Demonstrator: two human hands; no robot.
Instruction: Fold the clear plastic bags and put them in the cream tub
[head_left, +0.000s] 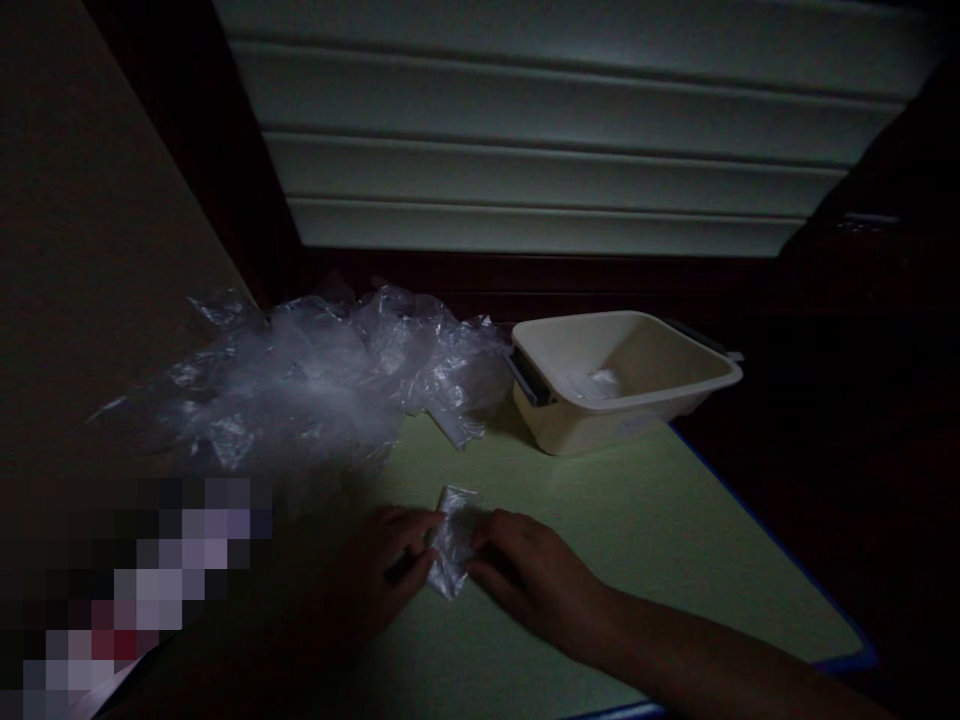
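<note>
The left hand (401, 560) and right hand (532, 575) pinched the two sides of a small folded clear plastic bag (453, 540), fingers and thumbs curled in. It lay low over the green table (735, 600), near the front edge. A heap of crumpled clear plastic (322, 370) spread across the far left corner, and a cream basin (562, 430) with dark handles stood at the far right corner, some clear plastic (600, 383) inside it.

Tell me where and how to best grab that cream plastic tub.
Likely by the dark left handle and dark right handle, coming in from both ends. The cream plastic tub stands upright and open, and its handles face each other across the rim, which should keep it level.
</note>
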